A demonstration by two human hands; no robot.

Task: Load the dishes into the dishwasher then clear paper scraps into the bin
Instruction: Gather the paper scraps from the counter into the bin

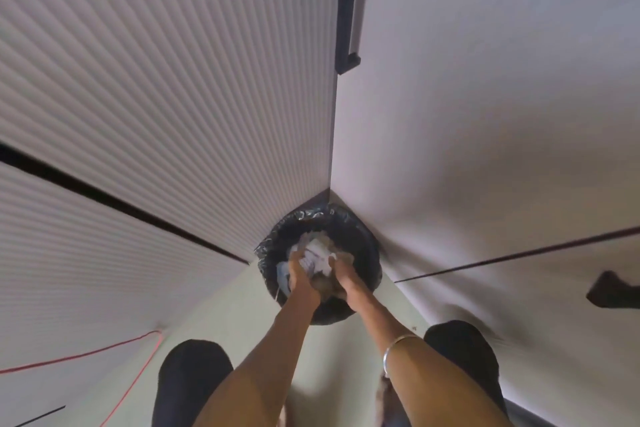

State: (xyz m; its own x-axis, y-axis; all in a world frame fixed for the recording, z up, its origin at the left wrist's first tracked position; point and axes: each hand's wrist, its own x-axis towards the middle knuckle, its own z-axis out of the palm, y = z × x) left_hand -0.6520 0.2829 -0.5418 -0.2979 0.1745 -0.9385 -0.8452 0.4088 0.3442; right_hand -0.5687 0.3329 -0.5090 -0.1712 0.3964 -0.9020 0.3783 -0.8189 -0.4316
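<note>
A round bin (pixel 367 253) lined with a black bag stands on the floor in a corner, straight below me. Both my arms reach down into its mouth. My left hand (pixel 300 274) and my right hand (pixel 344 276) press together on a bunch of crumpled white paper scraps (pixel 317 255) held just over the rubbish inside the bin. More paper and brownish waste lie in the bin under my hands. A silver bangle sits on my right forearm.
A ribbed white cabinet front (pixel 166 87) rises on the left, a smooth white door with a dark bar handle (pixel 355 7) on the right. A red cord (pixel 104 352) runs along the floor at the left. My dark-clad knees flank my arms.
</note>
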